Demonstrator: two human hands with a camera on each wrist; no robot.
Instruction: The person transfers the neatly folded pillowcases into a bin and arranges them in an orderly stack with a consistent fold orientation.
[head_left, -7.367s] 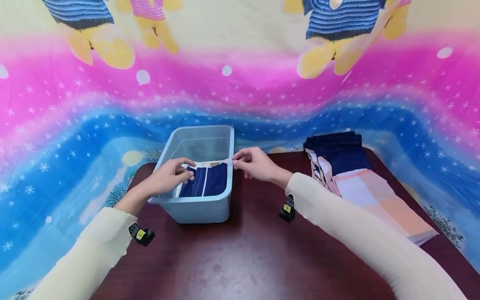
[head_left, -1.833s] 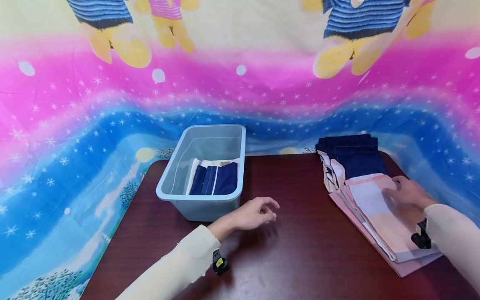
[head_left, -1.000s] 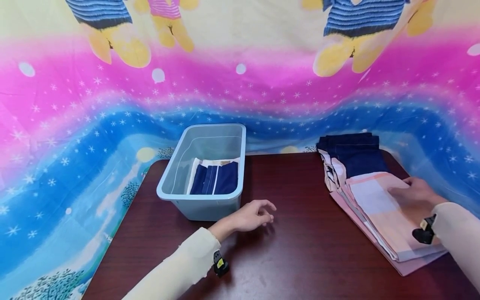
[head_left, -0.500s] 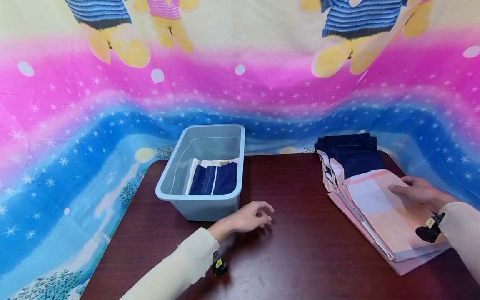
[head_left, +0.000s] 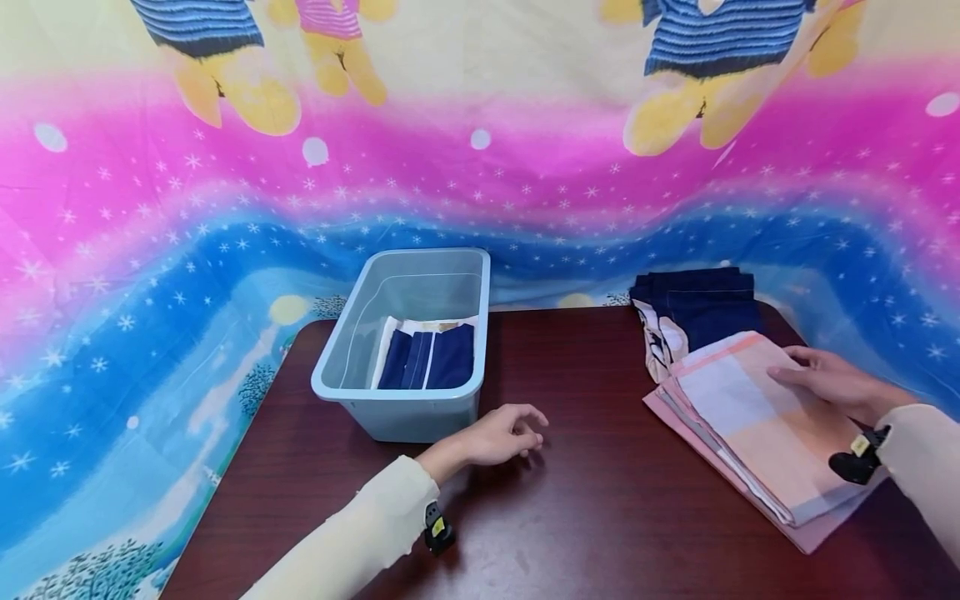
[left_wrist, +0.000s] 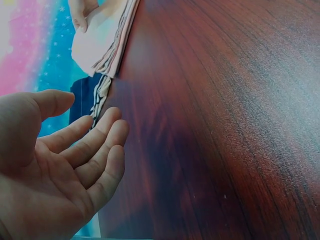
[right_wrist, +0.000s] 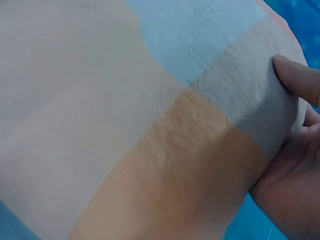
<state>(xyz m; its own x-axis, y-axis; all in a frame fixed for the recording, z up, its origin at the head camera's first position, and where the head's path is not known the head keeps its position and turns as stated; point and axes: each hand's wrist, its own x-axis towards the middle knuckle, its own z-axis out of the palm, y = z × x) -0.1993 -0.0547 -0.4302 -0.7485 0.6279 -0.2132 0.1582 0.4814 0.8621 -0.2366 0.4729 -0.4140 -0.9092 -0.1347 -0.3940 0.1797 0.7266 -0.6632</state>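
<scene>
My right hand (head_left: 843, 385) grips the far right edge of a stack of folded fabric (head_left: 757, 425), its top layer checked in white, peach and orange, with pink and grey layers showing below. In the right wrist view the thumb (right_wrist: 297, 80) lies on top of the checked cloth (right_wrist: 165, 135), and the other fingers pass under its edge. My left hand (head_left: 501, 433) hovers over the table in front of the tub, palm inward, fingers loosely bent and holding nothing. Its relaxed fingers (left_wrist: 100, 155) show plainly in the left wrist view.
A grey-blue plastic tub (head_left: 408, 407) stands left of centre, with folded navy fabric (head_left: 450, 358) and white cloth inside. Behind the stack lie folded navy cloth (head_left: 708, 308) and a pale patterned cloth (head_left: 660, 346). A printed curtain (head_left: 480, 192) hangs behind the dark wooden table (head_left: 585, 517).
Since the oldest frame, my left hand has left the tub and my right hand has gone to the stack. In the last half second the stack has shifted slightly left and turned; my left hand stays put.
</scene>
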